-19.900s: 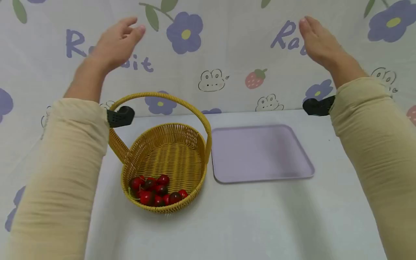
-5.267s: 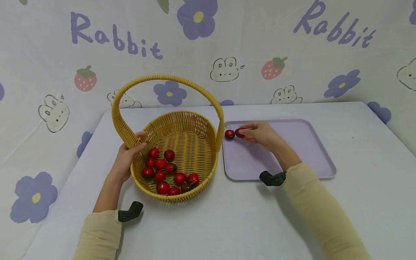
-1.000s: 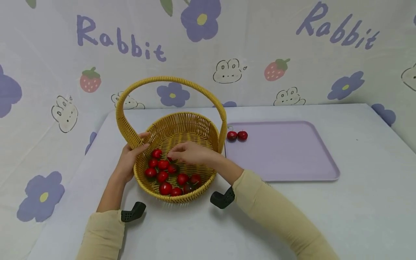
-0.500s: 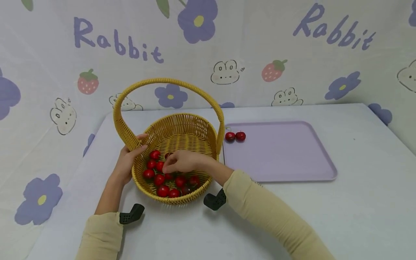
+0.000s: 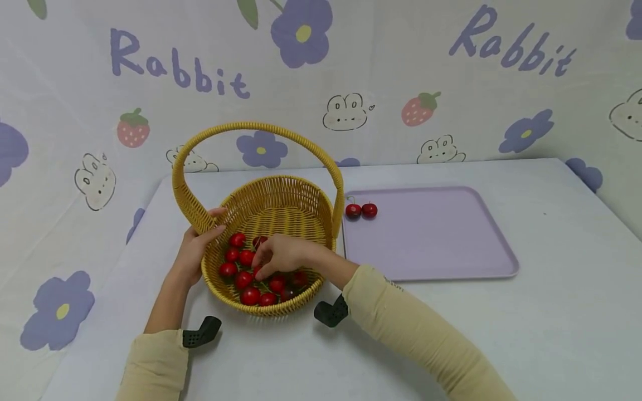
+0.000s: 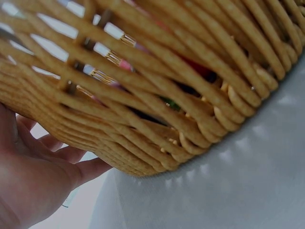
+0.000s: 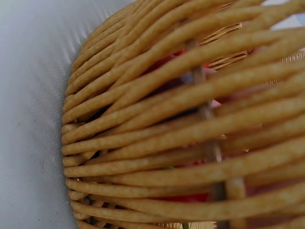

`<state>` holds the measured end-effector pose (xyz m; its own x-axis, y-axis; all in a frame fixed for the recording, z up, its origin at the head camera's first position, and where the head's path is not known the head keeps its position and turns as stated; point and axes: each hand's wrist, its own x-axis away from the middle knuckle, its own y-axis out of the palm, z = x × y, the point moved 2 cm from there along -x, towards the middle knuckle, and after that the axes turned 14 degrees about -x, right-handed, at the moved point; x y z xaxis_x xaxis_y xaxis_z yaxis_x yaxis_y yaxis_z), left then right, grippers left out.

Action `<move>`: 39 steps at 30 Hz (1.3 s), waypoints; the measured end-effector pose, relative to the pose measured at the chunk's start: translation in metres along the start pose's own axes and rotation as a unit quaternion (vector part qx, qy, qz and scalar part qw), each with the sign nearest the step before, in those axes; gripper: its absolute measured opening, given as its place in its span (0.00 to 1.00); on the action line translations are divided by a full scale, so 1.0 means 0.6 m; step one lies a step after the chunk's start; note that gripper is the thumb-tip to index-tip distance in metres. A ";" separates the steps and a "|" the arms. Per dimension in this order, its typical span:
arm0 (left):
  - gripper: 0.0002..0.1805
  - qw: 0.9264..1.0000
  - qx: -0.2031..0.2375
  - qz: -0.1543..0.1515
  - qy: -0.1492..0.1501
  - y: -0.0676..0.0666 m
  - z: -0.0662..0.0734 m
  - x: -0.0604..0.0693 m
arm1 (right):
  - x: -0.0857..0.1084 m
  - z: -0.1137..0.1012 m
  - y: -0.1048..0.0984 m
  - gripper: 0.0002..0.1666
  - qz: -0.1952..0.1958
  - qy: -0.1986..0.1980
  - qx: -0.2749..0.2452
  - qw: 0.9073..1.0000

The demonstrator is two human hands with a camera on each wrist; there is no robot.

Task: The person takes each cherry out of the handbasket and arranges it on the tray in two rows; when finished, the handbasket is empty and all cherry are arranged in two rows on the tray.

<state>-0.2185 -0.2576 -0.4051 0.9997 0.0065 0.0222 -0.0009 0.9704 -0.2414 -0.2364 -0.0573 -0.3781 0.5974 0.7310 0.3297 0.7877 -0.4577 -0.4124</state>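
A red cherry [image 5: 257, 272] in the basket [image 5: 296, 223] is met at the fingertips of the right hand [image 5: 286, 253], the nearer one; being round, no long axis is shown. Whether it is pinched cannot be told. The basket's left rim is gripped by the left hand [image 5: 193, 250]; its fingers against the outer wall are shown only from the left wrist. The tray [image 5: 426, 239] is set to the right.
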 end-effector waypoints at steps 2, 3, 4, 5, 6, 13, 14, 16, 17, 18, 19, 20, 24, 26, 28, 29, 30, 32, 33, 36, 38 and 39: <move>0.24 1.000 0.000 0.000 0.001 0.000 -0.001 0.001 | 0.000 0.001 -0.001 0.14 -0.001 0.001 -0.007 1.000; 0.24 1.000 0.001 0.000 0.002 0.000 -0.001 0.001 | 0.001 0.001 -0.002 0.14 0.000 0.002 -0.014 1.000; 0.24 1.000 0.001 0.001 0.004 -0.001 -0.001 0.001 | 0.001 0.002 -0.003 0.14 0.000 0.003 -0.022 1.000; 0.24 1.000 0.000 0.001 0.005 -0.001 -0.002 0.001 | 0.001 0.003 -0.004 0.14 -0.001 0.005 -0.031 1.000; 0.24 1.000 0.000 0.001 0.006 -0.001 -0.002 0.001 | 0.001 0.004 -0.006 0.14 -0.003 0.006 -0.040 0.999; 0.23 1.000 0.005 0.001 0.009 0.002 -0.002 0.001 | 0.012 0.006 -0.019 0.18 -0.027 0.008 -0.085 0.996; 0.23 1.000 0.006 0.000 0.010 0.003 -0.002 0.001 | 0.014 0.006 -0.021 0.19 -0.029 0.010 -0.092 0.995; 0.23 1.000 0.006 0.001 0.011 0.003 -0.002 0.001 | 0.020 0.006 -0.027 0.20 -0.031 0.011 -0.103 0.994; 0.23 1.000 0.006 0.000 0.011 0.003 -0.001 0.001 | 0.022 0.007 -0.029 0.20 -0.033 0.011 -0.112 0.993; 0.22 1.000 0.007 0.000 0.012 0.003 -0.001 0.001 | 0.024 0.007 -0.031 0.20 -0.036 0.011 -0.125 0.991; 0.22 1.000 0.007 -0.001 0.012 0.004 -0.001 0.001 | 0.026 0.008 -0.033 0.20 -0.040 0.009 -0.141 0.989; 0.23 1.000 0.008 -0.002 0.013 0.003 -0.001 0.001 | 0.027 0.008 -0.035 0.20 -0.044 0.006 -0.159 0.986; 0.23 1.000 0.008 -0.001 0.014 0.000 -0.003 0.002 | 0.028 0.011 -0.039 0.22 -0.065 0.000 -0.206 0.976; 0.23 1.000 0.007 0.000 0.015 -0.002 -0.004 0.002 | 0.027 0.012 -0.041 0.22 -0.070 -0.005 -0.208 0.976; 0.23 1.000 0.006 0.001 0.015 -0.002 -0.004 0.002 | 0.026 0.014 -0.042 0.21 -0.072 -0.004 -0.212 0.975; 0.23 1.000 0.005 0.001 0.016 -0.002 -0.004 0.002 | 0.027 0.014 -0.042 0.20 -0.072 -0.004 -0.214 0.974; 0.23 1.000 0.005 0.000 0.016 -0.002 -0.004 0.002 | 0.027 0.015 -0.042 0.20 -0.074 -0.003 -0.223 0.972; 0.23 1.000 0.005 -0.001 0.017 -0.002 -0.004 0.003 | 0.028 0.015 -0.041 0.19 -0.078 0.000 -0.244 0.967; 0.23 1.000 0.005 -0.001 0.017 -0.002 -0.005 0.002 | 0.029 0.015 -0.040 0.19 -0.079 0.003 -0.254 0.964; 0.24 1.000 0.006 -0.002 0.016 -0.001 -0.004 0.002 | 0.028 0.014 -0.041 0.20 -0.075 0.001 -0.271 0.960; 0.23 1.000 0.006 0.000 0.014 0.000 -0.003 0.002 | 0.028 0.014 -0.043 0.21 -0.069 -0.004 -0.287 0.955; 0.23 1.000 0.007 0.000 0.013 0.000 -0.002 0.002 | 0.027 0.015 -0.044 0.22 -0.065 -0.006 -0.299 0.952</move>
<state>-0.2175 -0.2577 -0.4064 1.0000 0.0002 -0.0039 -0.0011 0.9738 -0.2276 -0.2486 -0.0288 -0.3693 0.4894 0.8060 0.3330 0.8025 -0.5657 0.1899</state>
